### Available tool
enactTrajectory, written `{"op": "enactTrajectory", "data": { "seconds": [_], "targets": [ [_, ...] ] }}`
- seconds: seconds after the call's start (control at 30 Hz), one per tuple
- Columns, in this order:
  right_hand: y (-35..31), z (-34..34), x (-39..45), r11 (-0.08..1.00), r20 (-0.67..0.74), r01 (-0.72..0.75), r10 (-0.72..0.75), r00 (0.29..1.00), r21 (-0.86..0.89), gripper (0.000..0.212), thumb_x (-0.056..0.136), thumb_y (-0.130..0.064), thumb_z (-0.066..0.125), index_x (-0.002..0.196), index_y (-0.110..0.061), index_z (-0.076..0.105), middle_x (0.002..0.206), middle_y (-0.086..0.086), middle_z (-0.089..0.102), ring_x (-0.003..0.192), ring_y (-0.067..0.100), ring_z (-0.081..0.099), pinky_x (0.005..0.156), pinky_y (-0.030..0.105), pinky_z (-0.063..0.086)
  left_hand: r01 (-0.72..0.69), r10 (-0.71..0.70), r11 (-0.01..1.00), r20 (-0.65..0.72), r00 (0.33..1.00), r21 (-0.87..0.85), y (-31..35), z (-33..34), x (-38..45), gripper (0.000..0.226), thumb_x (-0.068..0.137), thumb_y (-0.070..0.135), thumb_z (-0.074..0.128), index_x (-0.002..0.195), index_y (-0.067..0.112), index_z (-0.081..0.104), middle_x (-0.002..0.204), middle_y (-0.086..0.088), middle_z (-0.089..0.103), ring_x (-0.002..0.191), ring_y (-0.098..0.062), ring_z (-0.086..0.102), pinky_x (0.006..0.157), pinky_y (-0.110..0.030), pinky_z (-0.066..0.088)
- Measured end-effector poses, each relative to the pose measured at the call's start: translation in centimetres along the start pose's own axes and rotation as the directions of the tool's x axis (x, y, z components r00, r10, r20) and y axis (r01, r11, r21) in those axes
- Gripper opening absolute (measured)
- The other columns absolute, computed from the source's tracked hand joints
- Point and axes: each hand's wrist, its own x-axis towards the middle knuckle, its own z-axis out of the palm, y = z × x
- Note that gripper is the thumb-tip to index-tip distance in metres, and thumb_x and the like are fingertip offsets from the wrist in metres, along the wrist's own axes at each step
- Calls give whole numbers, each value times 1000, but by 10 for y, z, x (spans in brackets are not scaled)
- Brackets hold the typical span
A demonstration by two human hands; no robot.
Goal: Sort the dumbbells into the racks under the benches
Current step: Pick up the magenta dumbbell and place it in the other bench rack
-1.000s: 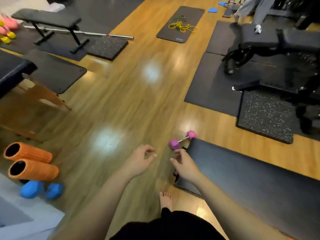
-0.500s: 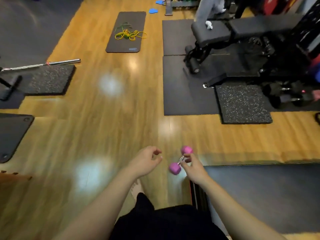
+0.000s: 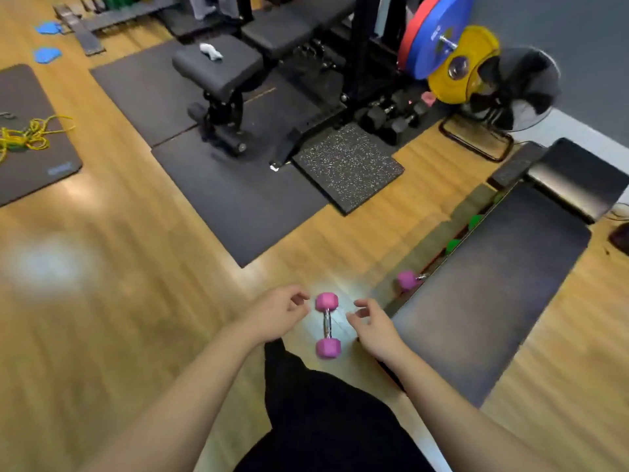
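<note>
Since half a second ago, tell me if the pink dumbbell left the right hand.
Yes. The pink dumbbell is free between both open hands, left of the bench.

Left hand [image 3: 275,313], right hand [image 3: 372,327] forward, fingers loosely curled, holding nothing.

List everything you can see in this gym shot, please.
Pink dumbbell: one, between the hands, apart from both.
Second pink dumbbell: one, half under the flat bench.
Green dumbbells: at least two ends, under that bench's edge.
Black dumbbells: several, beside the rack.
Plates: red, blue, yellow, top right.
Fan: one, black, right.
Padded bench: one, black, centre back.
Mats: several, dark.
Yellow rope: left mat.
Left hand: open.
Right hand: open.
</note>
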Motion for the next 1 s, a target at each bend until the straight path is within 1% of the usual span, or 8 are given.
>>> {"op": "enactTrajectory", "data": {
  "seconds": [0.2,0.27,0.37,0.47,0.63,0.83,0.93,1.0],
  "targets": [
    [-31,38,59,977,-15,-179,182,983,113,23,94,-22,59,114,-16,51,83,-1,58,66,15,56,67,30,45,-60,41,989,138,990,133,-25,-75,62,27,91,40,55,116,29,61,106,13,61,93,-7,61,88,-35,52],
    [-53,48,81,972,-8,-205,207,978,119,22,94,-22,58,114,-13,52,85,2,60,69,17,58,68,31,46,-71,40,979,163,986,193,-30,-107,83,27,92,40,56,116,29,60,106,12,62,95,-7,60,89,-34,51],
    [-94,52,120,966,-7,-190,194,981,173,25,92,-24,59,114,-14,53,97,4,61,76,16,59,70,30,48,-95,54,957,155,987,275,-26,-157,124,28,91,42,54,116,30,60,107,15,63,96,-7,59,88,-33,51],
    [-124,48,150,940,-54,-218,240,969,261,28,91,-30,60,116,-20,52,96,0,59,75,17,60,70,32,48,-156,121,945,136,983,286,-12,-189,160,26,91,43,53,113,31,61,104,19,63,93,-7,59,85,-35,51],
    [-149,49,175,896,-148,-232,306,940,380,28,89,-36,61,114,-24,54,96,0,59,69,16,58,63,28,45,-234,158,937,283,946,258,-1,-205,210,22,91,42,53,111,34,60,97,23,60,88,-1,58,83,-31,52],
    [-160,74,166,780,-277,-274,490,827,563,28,90,-35,59,114,-23,53,101,4,61,80,19,62,67,29,46,-463,233,847,601,764,261,8,-199,263,19,92,41,55,110,33,59,98,21,59,87,-6,59,81,-28,51],
    [-168,97,154,674,-348,-243,615,708,697,25,88,-33,62,111,-26,54,100,0,62,81,16,61,70,31,49,-606,235,742,736,636,287,16,-202,288,24,92,42,54,114,33,59,101,21,60,88,-6,60,81,-29,51],
    [-171,109,148,623,-380,-223,681,626,750,25,88,-32,63,111,-24,56,96,-3,61,80,14,60,80,38,52,-670,234,683,781,578,292,22,-204,304,26,92,42,54,115,33,59,105,20,61,90,-8,59,81,-29,50]
  ]
}}
